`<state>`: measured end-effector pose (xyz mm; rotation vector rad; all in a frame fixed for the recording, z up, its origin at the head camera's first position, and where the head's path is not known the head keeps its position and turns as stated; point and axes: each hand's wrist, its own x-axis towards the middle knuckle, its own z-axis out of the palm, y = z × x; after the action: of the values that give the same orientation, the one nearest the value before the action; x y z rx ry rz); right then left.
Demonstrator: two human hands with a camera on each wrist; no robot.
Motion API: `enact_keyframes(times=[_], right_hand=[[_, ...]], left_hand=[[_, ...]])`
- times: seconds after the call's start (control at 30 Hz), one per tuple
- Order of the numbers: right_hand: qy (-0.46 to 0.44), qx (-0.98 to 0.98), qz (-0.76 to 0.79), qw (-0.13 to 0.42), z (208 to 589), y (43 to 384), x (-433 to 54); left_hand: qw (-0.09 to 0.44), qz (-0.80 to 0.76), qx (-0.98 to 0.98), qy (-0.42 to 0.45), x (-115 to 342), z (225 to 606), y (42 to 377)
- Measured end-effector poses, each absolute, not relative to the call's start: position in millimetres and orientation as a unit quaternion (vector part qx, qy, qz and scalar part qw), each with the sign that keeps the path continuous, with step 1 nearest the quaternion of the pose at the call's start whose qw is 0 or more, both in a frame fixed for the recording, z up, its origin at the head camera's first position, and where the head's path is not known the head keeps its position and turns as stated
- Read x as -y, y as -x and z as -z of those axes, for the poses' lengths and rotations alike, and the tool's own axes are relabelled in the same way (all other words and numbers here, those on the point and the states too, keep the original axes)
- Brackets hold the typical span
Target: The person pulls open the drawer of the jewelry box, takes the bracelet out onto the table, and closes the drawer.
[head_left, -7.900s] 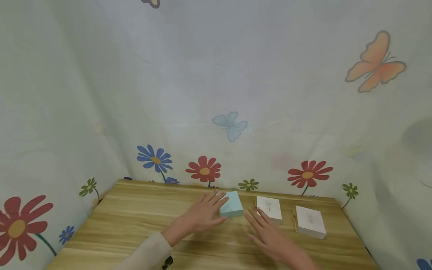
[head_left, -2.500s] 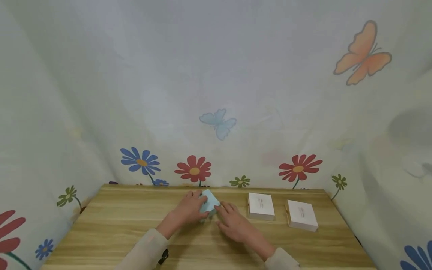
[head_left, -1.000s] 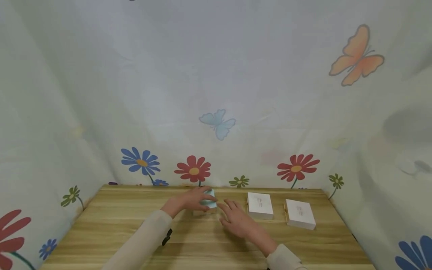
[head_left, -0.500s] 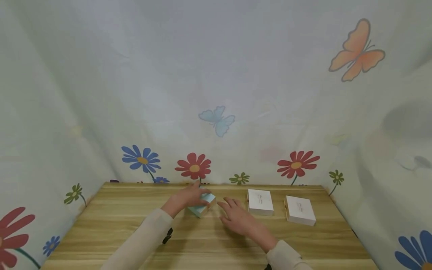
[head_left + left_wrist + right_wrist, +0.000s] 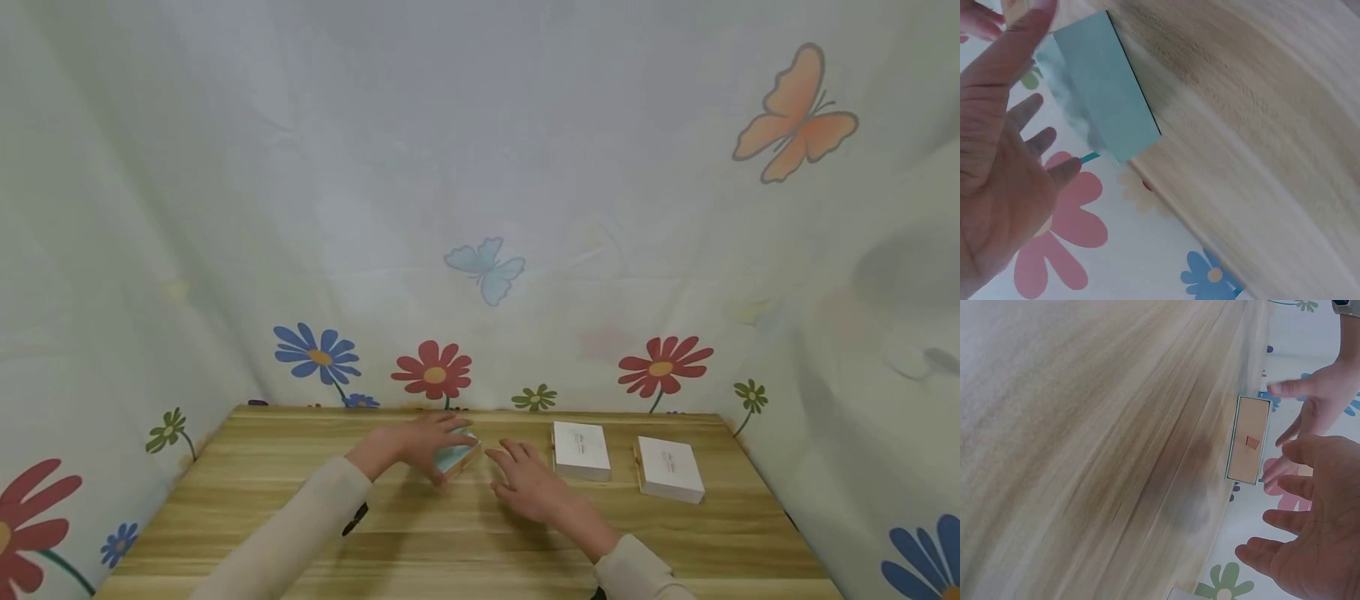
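A small light-blue box [image 5: 457, 458] lies at an angle on the wooden table, partly covered by my left hand [image 5: 426, 442]. In the left wrist view the box [image 5: 1107, 87] shows plain blue faces; my thumb is near one corner and the other fingers spread loosely past its top. The right wrist view shows the box's tan side [image 5: 1249, 422] with a small tab or notch in the middle, the left hand spread above it. My right hand [image 5: 531, 485] hovers just right of the box, fingers loosely bent, holding nothing.
Two white boxes with small print, one nearer [image 5: 581, 450] and one farther right [image 5: 670, 468], lie right of my right hand. A curtain [image 5: 480, 167] with flowers and butterflies hangs behind the table's back edge. A dark object [image 5: 355, 518] sits by the left sleeve.
The blue box was moved left from near the white boxes, then turned so its tan side faces front-right. My left hand has loosened and shifted on it; the right hand has drawn back slightly.
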<state>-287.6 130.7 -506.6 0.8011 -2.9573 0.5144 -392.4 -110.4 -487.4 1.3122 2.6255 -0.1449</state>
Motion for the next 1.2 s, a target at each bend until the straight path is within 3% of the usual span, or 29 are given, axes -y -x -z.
enact_keyframes(times=[0.2, 0.63, 0.9, 1.2], right_hand=[[-0.259, 0.952, -0.163, 0.018, 507.3, 288.3, -131.5], [-0.251, 0.953, -0.168, 0.007, 505.4, 287.3, -133.9], [-0.259, 0.951, -0.167, 0.006, 510.1, 289.6, -133.3], [-0.257, 0.953, -0.163, 0.008, 515.8, 296.6, -131.5]], left_hand=[[0.112, 0.076, -0.875, -0.465, 108.9, 483.0, 396.8], [0.119, 0.007, -0.912, -0.393, 111.2, 485.3, 400.2], [0.102, -0.037, -0.935, -0.336, 117.9, 495.5, 394.8], [0.078, -0.066, -0.939, -0.328, 117.1, 498.8, 393.2]])
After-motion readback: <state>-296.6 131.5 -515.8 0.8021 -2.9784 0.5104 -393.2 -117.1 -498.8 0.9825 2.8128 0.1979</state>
